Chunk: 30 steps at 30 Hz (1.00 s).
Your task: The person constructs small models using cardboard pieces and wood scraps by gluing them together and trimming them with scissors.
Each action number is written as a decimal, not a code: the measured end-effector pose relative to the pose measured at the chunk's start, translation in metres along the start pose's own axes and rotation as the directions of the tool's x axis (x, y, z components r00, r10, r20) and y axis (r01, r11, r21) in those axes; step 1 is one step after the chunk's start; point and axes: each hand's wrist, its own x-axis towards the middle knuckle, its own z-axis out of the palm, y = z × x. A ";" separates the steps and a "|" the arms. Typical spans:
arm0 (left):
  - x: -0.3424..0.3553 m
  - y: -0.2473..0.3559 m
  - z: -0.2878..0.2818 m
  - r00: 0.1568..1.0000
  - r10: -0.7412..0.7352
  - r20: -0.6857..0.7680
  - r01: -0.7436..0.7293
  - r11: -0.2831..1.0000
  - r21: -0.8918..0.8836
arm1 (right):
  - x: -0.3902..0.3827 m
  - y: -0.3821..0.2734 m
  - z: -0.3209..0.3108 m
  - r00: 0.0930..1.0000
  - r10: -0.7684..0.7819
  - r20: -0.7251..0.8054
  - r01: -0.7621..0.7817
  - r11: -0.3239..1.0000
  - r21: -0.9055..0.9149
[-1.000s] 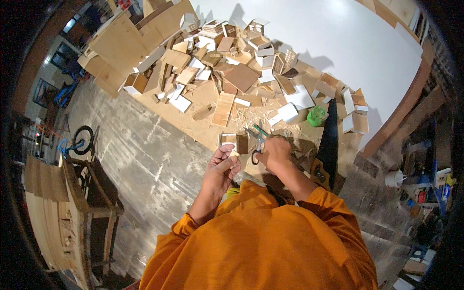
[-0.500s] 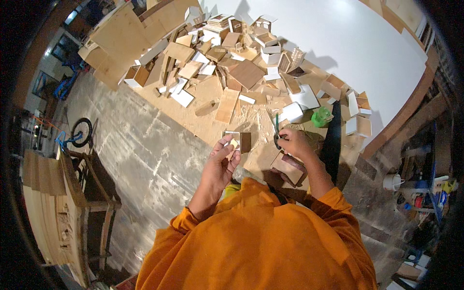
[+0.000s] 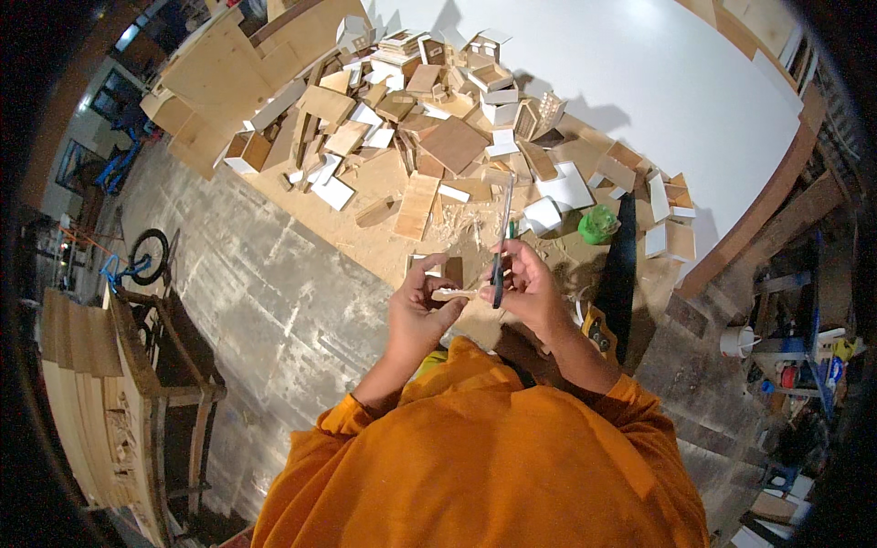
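Note:
My left hand (image 3: 418, 306) pinches a small pale wooden piece (image 3: 448, 294) with a whitish, uneven edge. Close beside it, my right hand (image 3: 534, 297) is closed around a slim tool (image 3: 505, 205) with a long grey metal blade pointing away from me and a dark handle; a green part shows by the fingers. Its exact kind is unclear. The right fingertips meet the right end of the wooden piece. Just beyond my left fingers, a small box-like wooden part (image 3: 453, 268) is partly hidden.
A heap of small wooden boxes and offcuts (image 3: 455, 144) covers the wooden work surface (image 3: 365, 248). Shavings lie before my hands. A green container (image 3: 598, 225) stands to the right, by a dark strip (image 3: 624, 265). A white panel (image 3: 658, 73) extends behind; a wooden frame (image 3: 164, 384) stands left.
My right hand has moved left to meet the wooden piece, bringing the bladed tool upright. My left hand has turned the piece sideways. The brown-edged block near my right forearm no longer shows.

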 end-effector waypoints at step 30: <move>-0.024 0.009 -0.014 0.988 0.140 0.072 -0.139 0.990 -0.017 | -0.059 -0.056 -0.026 0.960 0.102 0.262 0.104 0.736 -0.669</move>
